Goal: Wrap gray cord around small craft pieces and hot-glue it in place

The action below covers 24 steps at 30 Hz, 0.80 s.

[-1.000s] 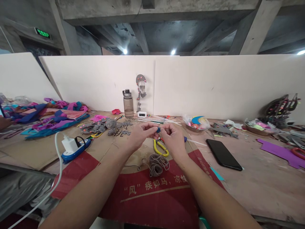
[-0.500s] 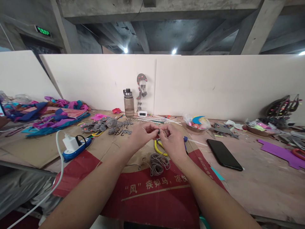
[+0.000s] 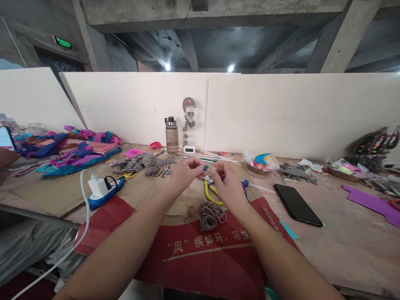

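Note:
My left hand (image 3: 188, 175) pinches a small blue-grey piece (image 3: 205, 168) between thumb and forefinger, too small to name. Close beside it, my right hand (image 3: 227, 179) has its thumb and fingertips drawn together. What looks like a thin strand runs from the piece towards them, but what they hold is unclear. Just below both hands lies a tool with yellow handles (image 3: 210, 195) and a metal head. A loose coil of grey cord (image 3: 210, 216) rests nearer to me, on red and brown cardboard (image 3: 206, 264).
Left are a white charger (image 3: 97, 185) on a blue power strip (image 3: 108, 196), and balls of grey yarn (image 3: 150, 160). A water bottle (image 3: 171, 135) and small clock (image 3: 189, 149) stand behind. On the right are a black phone (image 3: 297, 205) and a filled bowl (image 3: 261, 168). Another person's hand (image 3: 8, 156) shows far left.
My hands have moved slightly apart, leaving the small blue-grey piece more visible at my left fingertips. The whole view has shifted a little, and a phone screen shows more at far left.

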Motion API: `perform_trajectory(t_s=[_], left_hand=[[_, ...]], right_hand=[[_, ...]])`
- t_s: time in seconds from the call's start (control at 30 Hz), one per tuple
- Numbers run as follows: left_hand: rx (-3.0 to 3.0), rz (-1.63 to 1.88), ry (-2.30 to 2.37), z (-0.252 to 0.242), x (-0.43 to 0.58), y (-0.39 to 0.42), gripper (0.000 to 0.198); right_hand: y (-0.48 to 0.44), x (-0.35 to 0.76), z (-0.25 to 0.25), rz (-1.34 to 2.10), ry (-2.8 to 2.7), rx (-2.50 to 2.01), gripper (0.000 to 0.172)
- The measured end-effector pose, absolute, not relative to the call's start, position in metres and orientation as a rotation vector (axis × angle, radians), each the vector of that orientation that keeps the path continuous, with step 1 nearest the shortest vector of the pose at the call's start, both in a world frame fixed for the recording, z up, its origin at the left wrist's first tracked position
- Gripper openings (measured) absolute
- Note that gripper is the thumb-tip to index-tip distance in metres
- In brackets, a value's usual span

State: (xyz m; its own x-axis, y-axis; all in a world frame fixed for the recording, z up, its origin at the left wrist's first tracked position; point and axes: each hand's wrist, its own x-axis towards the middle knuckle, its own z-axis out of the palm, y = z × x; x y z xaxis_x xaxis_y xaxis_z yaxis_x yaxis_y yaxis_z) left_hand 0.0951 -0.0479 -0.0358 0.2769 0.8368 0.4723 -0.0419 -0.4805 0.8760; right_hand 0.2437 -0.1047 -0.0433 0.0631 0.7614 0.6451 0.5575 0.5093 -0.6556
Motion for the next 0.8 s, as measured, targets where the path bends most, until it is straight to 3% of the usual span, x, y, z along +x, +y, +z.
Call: perform_trajectory(t_s=[0.2, 0.47, 0.57, 0.67, 0.8], left_hand=[[1.597, 1.569, 0.819, -0.039, 0.076, -0.018, 0.016], [1.013, 1.925, 0.690, -0.034, 0.042, 0.011, 0.016], [0.807, 1.994, 0.645, -0.035, 0.033, 0.018, 0.014], [0.724, 2.029, 0.567, -0.035, 0.029, 0.022, 0.014], [0.861, 1.892, 0.435, -0.031, 0.038, 0.013, 0.019]], right_hand=[[-0.103, 0.252, -0.040, 0.412, -1.614, -1.230, 0.024], [-0.115, 0.264, -0.020, 1.042, -1.409, -0.923, 0.029], [-0.126, 0.274, -0.009, 1.004, -1.508, -0.866, 0.028], [-0.133, 0.281, -0.001, 0.887, -1.946, -0.922, 0.029], [-0.121, 0.294, -0.004, 0.463, -2.149, -1.219, 0.027]])
